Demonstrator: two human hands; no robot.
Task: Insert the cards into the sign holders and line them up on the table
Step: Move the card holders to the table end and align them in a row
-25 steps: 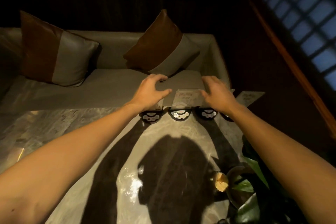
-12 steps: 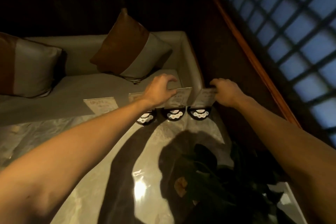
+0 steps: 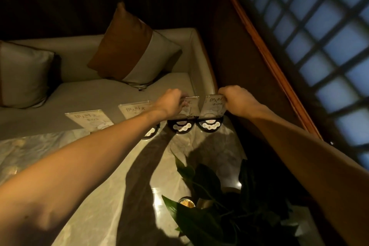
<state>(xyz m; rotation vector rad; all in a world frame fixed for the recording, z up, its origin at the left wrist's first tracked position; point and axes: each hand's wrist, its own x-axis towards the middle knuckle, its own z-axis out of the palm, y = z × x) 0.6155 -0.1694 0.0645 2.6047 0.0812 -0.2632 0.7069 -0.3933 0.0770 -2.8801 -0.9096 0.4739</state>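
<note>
while both arms reach across the marble table [image 3: 95,168], the biggest things around it have no part in the job: the pale bench seat [image 3: 83,94] beyond its far edge, the brown-and-cream cushion [image 3: 135,50] on it, and the leafy plant [image 3: 209,203] at the near edge. along the far edge of the table stands a row of four sign holders, each a clear upright panel on a round black base with white buttons. the leftmost holder [image 3: 89,121] and the second holder [image 3: 134,110] stand free, cards with printed characters showing through them.

the left hand [image 3: 169,104] pinches the top of the third holder [image 3: 190,106], fingers curled over the upper edge; the right hand [image 3: 236,102] does the same at the top right corner of the fourth holder [image 3: 212,106], thumb and fingers closed on the panel. the two bases sit just beside each other, close to touching.

judging by the look, the panels are thin, stiff acrylic — light, smooth and likely slippery, and prone to scratches or a snapped corner if levered. the weight seems to sit low in the round base [image 3: 209,126], so a pull at the top edge could tip a holder rather than slide it. a steadier hold for nudging it into line is low on the panel or on the base itself — the card [image 3: 214,102] inside is only loose paper.
</note>
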